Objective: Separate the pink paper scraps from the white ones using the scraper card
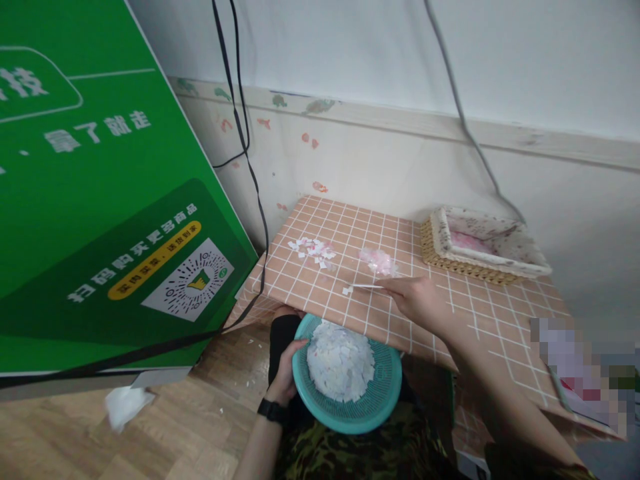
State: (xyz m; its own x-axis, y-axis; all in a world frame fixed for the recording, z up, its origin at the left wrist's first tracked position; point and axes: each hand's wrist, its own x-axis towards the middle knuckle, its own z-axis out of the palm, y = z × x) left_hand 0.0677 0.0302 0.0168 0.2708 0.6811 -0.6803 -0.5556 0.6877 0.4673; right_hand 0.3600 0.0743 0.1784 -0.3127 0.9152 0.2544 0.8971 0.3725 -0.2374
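My left hand (286, 373) grips the rim of a teal plastic colander (347, 421) that rests on my lap. A heap of small white paper-like pieces (341, 363) fills its middle. Over the table, my right hand (414, 299) is closed around a thin white stick (367, 287), its tip pointing left. At that tip lies a small white square piece (347, 291); whether the stick touches it I cannot tell. Further left on the table is a scattered group of white pieces (314, 251). Behind my right hand sits a clear plastic bag (379, 261) with something pinkish in it.
The table has a brown checked cloth (350, 213). A lined wicker basket (443, 257) with pink contents stands at its back right. A large green panel (115, 153) rises at the left, with a black cable (256, 200) hanging beside it. A white scrap (127, 407) lies on the floor.
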